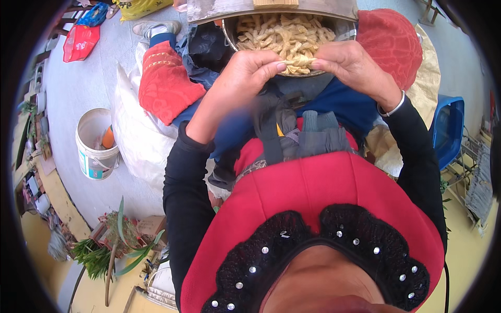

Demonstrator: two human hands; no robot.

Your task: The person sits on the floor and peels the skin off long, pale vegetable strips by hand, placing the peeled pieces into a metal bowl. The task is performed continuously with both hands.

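Note:
A short, pale yellow knotted strip (pixel 300 62) is stretched between my two hands; its material is hard to make out. My left hand (pixel 256 68) pinches one end between thumb and forefinger. At the other end, the thumb and fingers of my right hand (pixel 349 62) grip it the same way. Just below the hands is a round metal basin (pixel 231 37) heaped with many similar knotted strips (pixel 287 33). A wooden board (pixel 227 8) lies across the basin's far side and hides part of it.
Red cloths (pixel 168 84) (pixel 389 47) cover both knees. To the left are a white woven sack (pixel 139 148) and a white bucket (pixel 96 129) with an orange-handled object inside. A blue plastic container (pixel 448 131) stands at right. Potted plants (pixel 96 256) and a red bag (pixel 80 43) are farther out.

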